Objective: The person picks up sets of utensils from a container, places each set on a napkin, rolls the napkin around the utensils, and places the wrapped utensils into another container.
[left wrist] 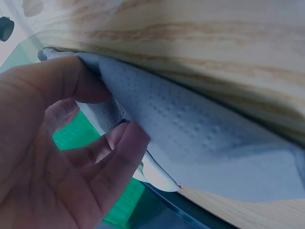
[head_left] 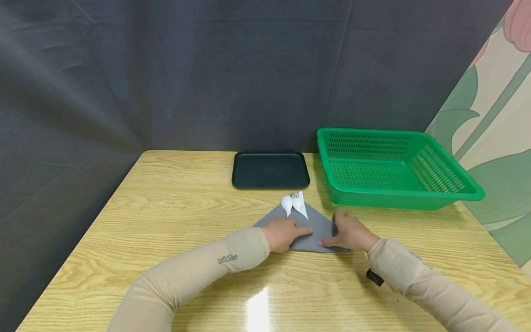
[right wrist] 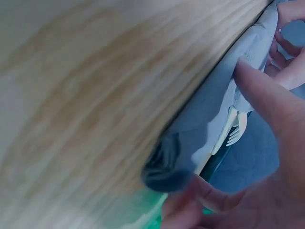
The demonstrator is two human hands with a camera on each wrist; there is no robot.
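A grey cloth napkin (head_left: 317, 230) lies folded to a point on the table, with its near edge rolled over. From its far tip stick out a white plastic spoon (head_left: 286, 203), a white fork (head_left: 296, 201) and a white knife (head_left: 303, 207); their lower ends are hidden in the cloth. My left hand (head_left: 283, 234) grips the left part of the napkin, its thumb and bent fingertips against the rolled cloth (left wrist: 171, 114). At the right corner my right hand (head_left: 350, 231) holds the thick layered end (right wrist: 167, 164), with the thumb (right wrist: 259, 88) along the near edge.
A black rectangular tray (head_left: 270, 184) lies beyond the napkin, near the back edge of the wooden table (head_left: 166, 216). To its right stands a green plastic basket (head_left: 386, 198). A dark curtain (head_left: 240, 74) hangs behind the table.
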